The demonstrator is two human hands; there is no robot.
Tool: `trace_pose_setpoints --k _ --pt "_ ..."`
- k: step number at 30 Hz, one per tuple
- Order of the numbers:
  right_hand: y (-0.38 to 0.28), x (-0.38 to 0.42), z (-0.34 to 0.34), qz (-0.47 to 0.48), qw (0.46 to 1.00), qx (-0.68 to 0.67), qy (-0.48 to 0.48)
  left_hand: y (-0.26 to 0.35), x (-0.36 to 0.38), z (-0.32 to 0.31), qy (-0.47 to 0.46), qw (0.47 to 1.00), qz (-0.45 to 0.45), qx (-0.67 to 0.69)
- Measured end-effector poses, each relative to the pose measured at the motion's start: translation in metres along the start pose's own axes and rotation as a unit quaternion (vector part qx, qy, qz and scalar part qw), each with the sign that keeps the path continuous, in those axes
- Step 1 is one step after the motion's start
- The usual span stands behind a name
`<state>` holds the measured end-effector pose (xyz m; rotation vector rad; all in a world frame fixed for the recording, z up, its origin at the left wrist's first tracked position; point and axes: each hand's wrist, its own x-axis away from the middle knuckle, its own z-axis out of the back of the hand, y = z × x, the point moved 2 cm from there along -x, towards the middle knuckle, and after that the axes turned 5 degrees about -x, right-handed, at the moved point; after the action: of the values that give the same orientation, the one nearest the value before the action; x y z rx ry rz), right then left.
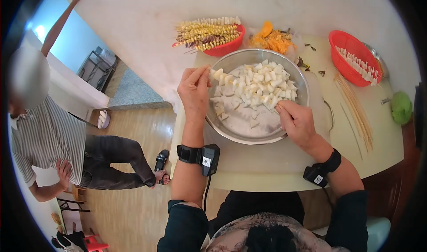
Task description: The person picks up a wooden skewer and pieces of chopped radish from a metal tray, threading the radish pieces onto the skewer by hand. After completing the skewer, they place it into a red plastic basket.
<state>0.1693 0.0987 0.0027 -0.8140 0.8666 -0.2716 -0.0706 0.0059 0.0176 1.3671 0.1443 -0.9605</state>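
A wide steel bowl [249,140] holds a heap of cut white pieces [271,80], perhaps radish or a similar vegetable. Above its left rim my left hand [195,89] is closed in a pinch at one end of a skewer of white pieces [229,80] that slants across the bowl. My right hand [297,120] pinches near the skewer's lower right end, over the bowl's right side. The stick itself is mostly covered by the pieces. Loose flat slices lie in the bowl's lower left part.
Behind the bowl stand a red basket [227,47] of loaded skewers and a pile of orange shreds [273,42]. Bare bamboo sticks [356,112], another red basket [344,40] and a green vegetable [401,107] are at right. Another person [58,136] stands at left.
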Motion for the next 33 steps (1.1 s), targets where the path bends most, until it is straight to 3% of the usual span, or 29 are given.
trace_pose_setpoints --k 10,16,19,21,22,24,25,28,33 --pt "-0.001 0.0 0.0 -0.014 1.0 0.004 -0.004 0.002 -0.001 0.0 0.008 1.0 -0.001 0.024" --pt "-0.004 -0.001 0.002 -0.08 0.995 -0.051 0.025 -0.001 -0.001 0.001 0.012 0.997 0.037 0.071" --pt "-0.006 -0.002 0.002 -0.09 0.991 -0.088 0.049 -0.01 0.0 0.0 -0.036 0.999 0.003 -0.037" --pt "-0.004 -0.002 0.002 -0.094 0.989 -0.102 0.053 -0.002 0.004 -0.007 -0.158 0.967 -0.069 -0.187" --pt "-0.004 -0.002 0.002 -0.095 0.989 -0.101 0.054 -0.002 0.006 -0.009 -0.159 0.967 -0.069 -0.186" --pt "-0.004 -0.002 0.001 -0.076 0.992 -0.085 0.055 0.003 0.014 -0.019 -0.238 0.909 -0.199 -0.277" --pt "-0.004 -0.002 0.002 -0.077 0.992 -0.085 0.056 0.002 0.017 -0.02 -0.262 0.912 -0.149 -0.279" --pt "-0.003 -0.001 0.002 -0.071 0.993 -0.083 0.054 0.009 0.018 -0.022 -0.312 0.871 -0.159 -0.345" --pt "-0.002 -0.002 0.001 -0.078 0.993 -0.071 0.045 -0.001 0.018 -0.022 -0.301 0.864 -0.171 -0.366"
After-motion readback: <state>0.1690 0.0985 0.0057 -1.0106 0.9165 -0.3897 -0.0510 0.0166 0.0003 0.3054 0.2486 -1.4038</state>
